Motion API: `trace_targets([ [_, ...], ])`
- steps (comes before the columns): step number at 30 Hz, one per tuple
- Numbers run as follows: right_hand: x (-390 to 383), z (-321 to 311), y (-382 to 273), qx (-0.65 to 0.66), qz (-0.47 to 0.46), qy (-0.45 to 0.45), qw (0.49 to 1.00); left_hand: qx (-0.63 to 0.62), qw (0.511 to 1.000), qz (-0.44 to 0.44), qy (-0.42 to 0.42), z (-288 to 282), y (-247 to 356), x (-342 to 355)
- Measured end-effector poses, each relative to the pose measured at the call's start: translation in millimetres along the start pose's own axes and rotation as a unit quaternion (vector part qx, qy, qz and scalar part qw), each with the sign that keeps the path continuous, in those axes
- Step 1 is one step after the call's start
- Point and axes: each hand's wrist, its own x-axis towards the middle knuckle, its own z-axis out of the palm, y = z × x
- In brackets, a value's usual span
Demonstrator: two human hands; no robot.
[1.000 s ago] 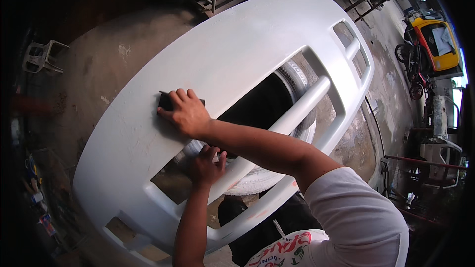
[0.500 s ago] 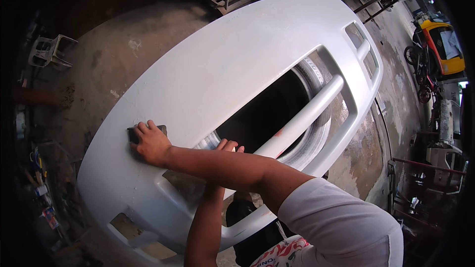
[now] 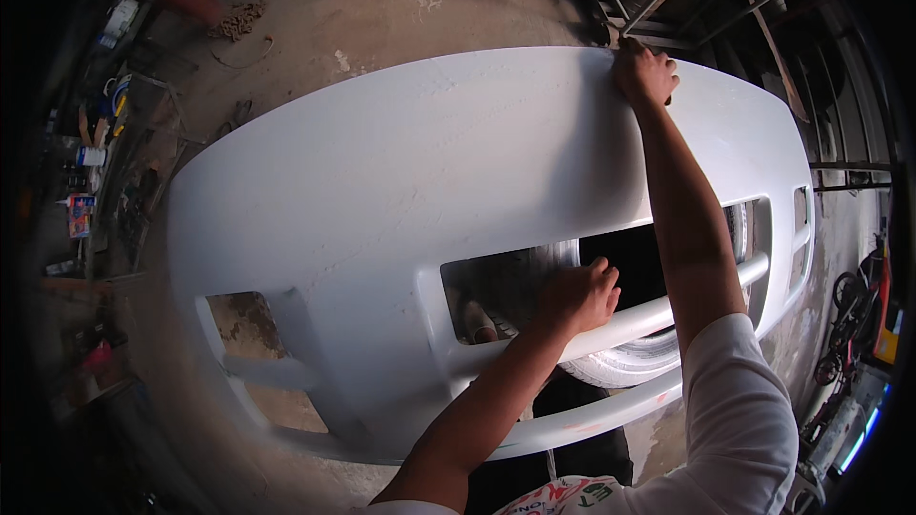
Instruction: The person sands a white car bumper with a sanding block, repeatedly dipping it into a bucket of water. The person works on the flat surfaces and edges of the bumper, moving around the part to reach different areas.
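A large white car bumper (image 3: 429,162) lies across the view, with its outer face up and several openings along the near side. My right hand (image 3: 647,74) presses down at the bumper's far edge, fingers closed over a dark sanding block that is mostly hidden under the palm; only a sliver shows. My left hand (image 3: 580,296) is over the middle opening, just above the crossbar (image 3: 630,322). Its fingers are curled, and whatever they may hold is hidden. Small water drops dot the bumper's surface.
A tyre (image 3: 620,362) is beneath the bumper, seen through the opening. Metal frames (image 3: 706,0) stand beyond the far right edge. A cluttered rack (image 3: 91,157) is at the left, a chain heap (image 3: 237,21) on the floor, and a motorcycle (image 3: 844,324) at the right.
My right hand, with the dark block, has gone from the bumper's left part to its far edge on the right. My left hand now shows over the opening. The view has turned.
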Motion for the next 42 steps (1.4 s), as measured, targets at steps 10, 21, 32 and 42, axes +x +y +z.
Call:
trace_targets([
  [10, -391, -15, -252, 0.133, -0.59, -0.137, 0.784, -0.025, 0.999, 0.036, 0.027, -7, 0, 10],
  [21, -109, -84, 222, -0.088, 0.162, 0.071, 0.98, 0.012, 1.0, 0.009, -0.013, -15, 18, 10],
  [32, -247, -78, 42, 0.071, -0.244, -0.04, 0.966, -0.046, 0.996, 0.055, 0.045, 4, -4, 6],
  [42, -197, -154, 316, 0.554, 0.16, -0.147, 0.804, -0.072, 0.989, 0.021, 0.13, -3, 10, -6],
])
